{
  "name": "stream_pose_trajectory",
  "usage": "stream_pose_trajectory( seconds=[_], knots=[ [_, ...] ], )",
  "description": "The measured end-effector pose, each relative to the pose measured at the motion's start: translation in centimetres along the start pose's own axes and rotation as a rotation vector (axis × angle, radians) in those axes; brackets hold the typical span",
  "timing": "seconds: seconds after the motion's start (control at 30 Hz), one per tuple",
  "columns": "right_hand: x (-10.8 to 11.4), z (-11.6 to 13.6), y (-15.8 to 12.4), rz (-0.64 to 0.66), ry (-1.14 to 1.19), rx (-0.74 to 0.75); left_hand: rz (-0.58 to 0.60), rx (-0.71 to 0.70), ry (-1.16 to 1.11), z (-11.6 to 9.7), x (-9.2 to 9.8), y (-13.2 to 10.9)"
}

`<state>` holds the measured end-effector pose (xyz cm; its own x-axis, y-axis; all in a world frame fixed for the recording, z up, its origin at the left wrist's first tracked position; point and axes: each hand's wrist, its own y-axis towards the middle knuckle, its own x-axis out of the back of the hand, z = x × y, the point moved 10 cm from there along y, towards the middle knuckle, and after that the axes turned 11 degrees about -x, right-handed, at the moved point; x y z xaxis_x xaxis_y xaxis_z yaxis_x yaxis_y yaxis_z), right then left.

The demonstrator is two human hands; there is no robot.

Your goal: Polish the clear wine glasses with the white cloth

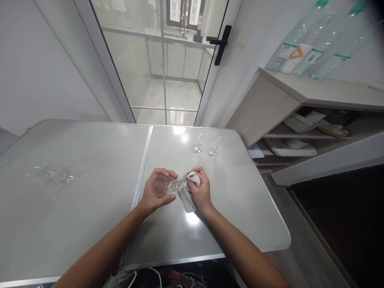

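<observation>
My left hand [154,193] is wrapped round the bowl of a clear stemmed glass [160,186], whose rim faces toward me and left. The stem side of the glass points right, toward my right hand [202,190]. Bunched in that hand is a light grey cloth [187,200], its lower end hanging down near the tabletop. The cloth meets the glass around its stem and foot, which it partly hides. Both hands are above the right half of the table, close to its seam.
Two clear stemmed glasses [213,152] stand toward the back right of the grey table [240,200]. On the left half lie several clear glass items [64,174], hard to make out. A shelf unit [270,104] with plastic bottles [318,52] on top borders the right; a glass door [156,60] is behind.
</observation>
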<state>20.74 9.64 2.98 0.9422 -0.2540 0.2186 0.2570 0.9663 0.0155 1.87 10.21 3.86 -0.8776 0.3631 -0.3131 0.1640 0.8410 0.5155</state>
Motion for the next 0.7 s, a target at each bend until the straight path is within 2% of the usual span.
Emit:
stream_pose_trajectory(
  seconds=[0.07,0.1,0.2,0.27,0.4,0.57,0.7],
  knots=[
    [0.3,1.4,-0.1,-0.007,-0.152,0.141,-0.078,0.016,0.113,-0.1,1.1,0.1],
    [-0.5,1.8,-0.3,0.071,-0.263,0.208,-0.106,0.019,0.165,-0.2,1.6,0.2],
    [-5.0,1.2,-2.6,0.484,-0.667,0.376,-0.145,0.01,0.25,-0.5,2.2,0.4],
    [-6.8,0.0,-4.1,0.625,-0.876,0.426,-0.156,0.001,0.271,-0.4,2.4,0.5],
    [-8.3,-0.8,-5.1,0.614,-1.043,0.442,-0.189,0.034,0.28,0.5,2.7,0.3],
    [-8.5,-0.2,-5.3,0.547,-1.036,0.471,-0.175,0.058,0.306,1.5,2.8,0.0],
    [-9.0,-0.7,-5.5,0.594,-1.099,0.47,-0.166,0.097,0.279,2.6,2.8,-0.2]
  ],
)
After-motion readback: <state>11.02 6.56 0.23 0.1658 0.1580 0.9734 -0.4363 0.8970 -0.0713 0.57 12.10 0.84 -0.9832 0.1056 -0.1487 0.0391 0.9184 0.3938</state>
